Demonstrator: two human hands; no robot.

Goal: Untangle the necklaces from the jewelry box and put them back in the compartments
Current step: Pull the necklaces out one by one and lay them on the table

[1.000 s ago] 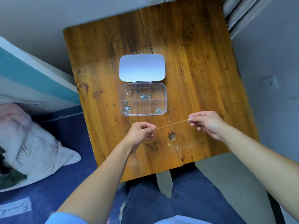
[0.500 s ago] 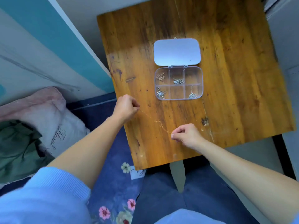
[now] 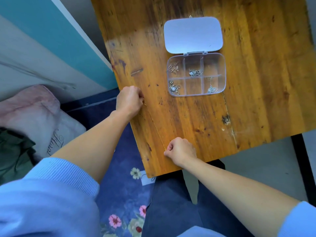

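A thin gold necklace runs taut and straight between my two hands over the wooden table. My left hand pinches its far end near the table's left edge. My right hand pinches its near end close to the front edge. The clear jewelry box lies open beyond the hands, lid folded back. Silver necklaces lie in its top-left, top-middle, bottom-left and bottom-right compartments. The top-right and bottom-middle compartments hold nothing.
A pink-and-white pillow and dark green cloth lie to the left on a blue floral bedcover. A teal and white wall runs behind. The table has a dark knot right of the hands.
Both hands have moved left and apart, stretching the gold necklace from a short, bunched span into a long straight diagonal line. The view has shifted, so the box appears further right.
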